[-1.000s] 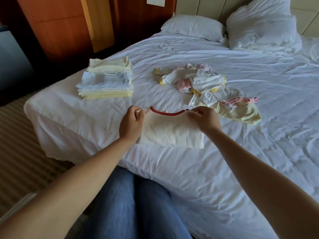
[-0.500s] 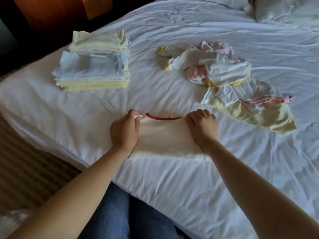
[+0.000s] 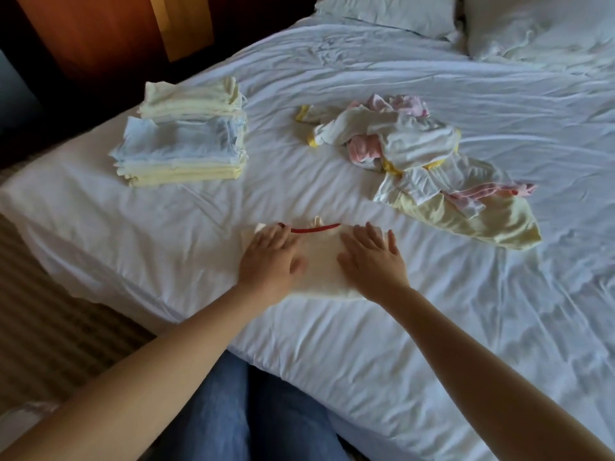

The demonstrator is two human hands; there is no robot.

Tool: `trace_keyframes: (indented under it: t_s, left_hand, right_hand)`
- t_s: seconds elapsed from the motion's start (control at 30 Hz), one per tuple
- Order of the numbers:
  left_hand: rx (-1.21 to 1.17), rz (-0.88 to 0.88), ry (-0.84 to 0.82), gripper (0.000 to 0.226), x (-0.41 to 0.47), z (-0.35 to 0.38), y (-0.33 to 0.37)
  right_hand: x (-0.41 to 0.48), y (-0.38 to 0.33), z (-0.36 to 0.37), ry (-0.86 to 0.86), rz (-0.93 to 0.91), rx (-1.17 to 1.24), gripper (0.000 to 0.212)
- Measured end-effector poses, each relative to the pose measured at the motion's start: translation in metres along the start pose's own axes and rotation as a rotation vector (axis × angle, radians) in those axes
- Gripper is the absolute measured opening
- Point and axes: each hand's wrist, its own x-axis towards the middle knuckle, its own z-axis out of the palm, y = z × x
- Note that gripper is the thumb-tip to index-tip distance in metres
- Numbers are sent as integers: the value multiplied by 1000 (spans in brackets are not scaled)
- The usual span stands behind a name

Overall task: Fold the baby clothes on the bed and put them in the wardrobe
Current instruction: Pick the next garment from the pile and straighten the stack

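Jeans-clad legs (image 3: pixel 213 410) are nearest, just short of the cream baby shirt (image 3: pixel 321 261) (red neck trim), which lies flat by the near edge of the bed (image 3: pixel 466 327). Both palms press it with fingers straight, the left hand (image 3: pixel 269 261) on its left half and the right hand (image 3: pixel 372 261) on its right. Past the shirt on the left is a folded stack (image 3: pixel 186 144), on the right an unfolded heap (image 3: pixel 416 151). The pillows (image 3: pixel 382 11) are farthest.

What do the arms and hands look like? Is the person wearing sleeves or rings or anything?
No sleeves show: the left arm and the right arm are bare all the way to the picture's edge. The left hand and the right hand have no gloves, and I see no rings, watch or bracelet. Lower down, the person wears blue denim jeans.
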Motion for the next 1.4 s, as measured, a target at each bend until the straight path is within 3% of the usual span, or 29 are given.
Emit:
trace_keyframes:
  t_s: [0.1, 0.37, 0.6, 0.7, 0.8, 1.0, 1.1, 1.23, 1.4]
  left_hand:
    - [107, -60, -82, 85, -14, 12, -11]
    - [94, -37, 112, 70, -17, 37, -18]
    - [4, -33, 168, 66, -18, 36, -18]
    - [-74, -195, 229, 63, -24, 30, -13]
    - [-72, -379, 132, 60, -26, 23, -10]
    - [-29, -430, 58, 52, -29, 7, -9]
    - [-122, -397, 51, 45, -30, -5, -9]
    - [-472, -401, -24, 38, -22, -15, -17]
    - [-700, -378, 64, 38, -25, -24, -18]
  right_hand:
    - [-15, 9, 13, 27, -29, -9, 79]
    - [-16, 12, 36, 190, -33, 0, 68]
    - [-14, 11, 31, 136, -16, 51, 67]
    - [-20, 8, 18, 145, 129, 159, 55]
    - [-30, 4, 4, 71, 367, 274, 46]
    - [-19, -1, -15, -62, 476, 260, 51]
    - [-11, 12, -22, -147, 482, 322, 52]
    - [-10, 16, -33, -210, 412, 371, 56]
    - [-14, 6, -44, -87, 377, 491, 54]
